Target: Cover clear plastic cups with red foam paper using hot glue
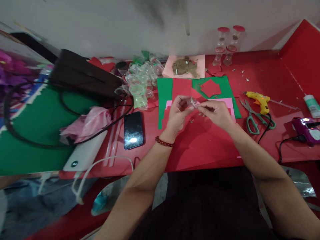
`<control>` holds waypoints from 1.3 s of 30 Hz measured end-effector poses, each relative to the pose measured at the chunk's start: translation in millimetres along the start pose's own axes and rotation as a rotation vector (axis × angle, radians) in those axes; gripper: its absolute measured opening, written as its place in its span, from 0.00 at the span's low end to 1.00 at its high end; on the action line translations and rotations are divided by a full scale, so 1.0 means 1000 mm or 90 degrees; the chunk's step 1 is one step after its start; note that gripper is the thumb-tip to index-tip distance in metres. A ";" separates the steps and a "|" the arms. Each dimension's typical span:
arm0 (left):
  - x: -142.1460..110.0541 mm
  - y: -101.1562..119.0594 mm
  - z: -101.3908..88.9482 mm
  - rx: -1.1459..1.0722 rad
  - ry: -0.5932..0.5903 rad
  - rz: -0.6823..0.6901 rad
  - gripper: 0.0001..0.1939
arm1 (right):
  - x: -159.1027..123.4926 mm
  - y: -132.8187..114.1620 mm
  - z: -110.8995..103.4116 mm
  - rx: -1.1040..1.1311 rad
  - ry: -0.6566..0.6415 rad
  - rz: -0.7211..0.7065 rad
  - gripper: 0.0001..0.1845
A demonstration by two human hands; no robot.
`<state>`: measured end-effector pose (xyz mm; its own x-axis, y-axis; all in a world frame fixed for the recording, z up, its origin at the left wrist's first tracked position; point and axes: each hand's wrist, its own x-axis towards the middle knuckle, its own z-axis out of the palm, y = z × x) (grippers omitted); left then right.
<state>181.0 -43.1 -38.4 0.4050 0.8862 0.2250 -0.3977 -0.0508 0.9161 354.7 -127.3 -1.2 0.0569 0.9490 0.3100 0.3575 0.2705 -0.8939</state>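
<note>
Above the red sheets, my left hand and my right hand meet at a small clear plastic cup. My left fingers wrap around the cup from the left. The fingertips of my right hand pinch at its right side; whether they also grip something small cannot be made out. A red piece of paper or foam shows just behind the cup. Farther back lie cut red squares on a green sheet.
Scissors and a yellow glue gun lie right of my hands. Clear cups are piled back left, beside sand on pink paper. Red-capped cup shapes stand at the wall. A phone lies left.
</note>
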 end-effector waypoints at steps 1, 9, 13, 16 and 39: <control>0.000 0.000 0.000 0.005 0.001 -0.001 0.23 | 0.000 0.000 -0.002 0.011 -0.020 0.008 0.18; 0.000 -0.004 0.002 -0.007 0.007 0.002 0.23 | -0.003 -0.003 0.005 -0.221 0.042 -0.073 0.05; -0.001 -0.005 0.002 -0.027 0.002 0.001 0.23 | -0.005 -0.001 0.015 -0.138 0.081 -0.038 0.05; 0.000 -0.004 0.002 -0.054 -0.011 0.005 0.23 | -0.006 0.000 0.021 0.013 0.071 0.000 0.13; 0.006 -0.003 -0.009 -0.134 -0.034 -0.171 0.13 | 0.002 0.015 -0.005 -0.204 0.212 0.067 0.10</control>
<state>176.9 -33.6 -43.4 0.5583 0.8296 0.0065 -0.4303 0.2828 0.8573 364.9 -122.4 -12.1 0.3844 0.8512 0.3573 0.6008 0.0632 -0.7969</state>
